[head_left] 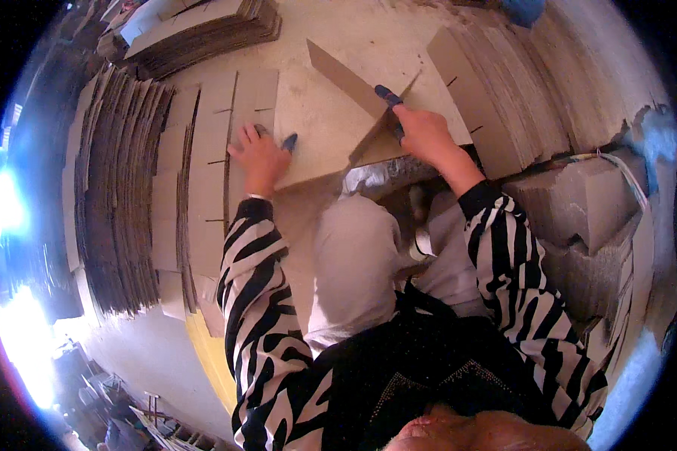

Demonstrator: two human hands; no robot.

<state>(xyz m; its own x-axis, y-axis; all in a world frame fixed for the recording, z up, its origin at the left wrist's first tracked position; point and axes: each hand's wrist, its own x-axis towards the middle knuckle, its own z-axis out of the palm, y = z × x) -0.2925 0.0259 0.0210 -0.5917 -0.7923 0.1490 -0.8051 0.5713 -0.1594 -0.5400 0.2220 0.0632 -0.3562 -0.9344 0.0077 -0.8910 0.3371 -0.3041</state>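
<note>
My right hand (429,137) pinches a brown cardboard strip (344,77), which tilts up over the pale work surface (316,124). Dark coverings wrap the finger and thumb tips of that hand. Below the strip runs a narrow darker band; I cannot tell whether it is a second strip or a shadow. To the left, my left hand (262,156) lies with fingers spread on a flat slotted cardboard strip (254,94). Its thumb, also dark-tipped, points away from the other fingers. More slotted cardboard (210,161) lies just left of it.
Upright cardboard stacks stand at the left (120,188) and right (496,98). Another pile (203,34) lies at the far left. Cardboard bundles (579,203) and a pale cable (624,169) are by my right arm. My knees (353,255) are at the near edge.
</note>
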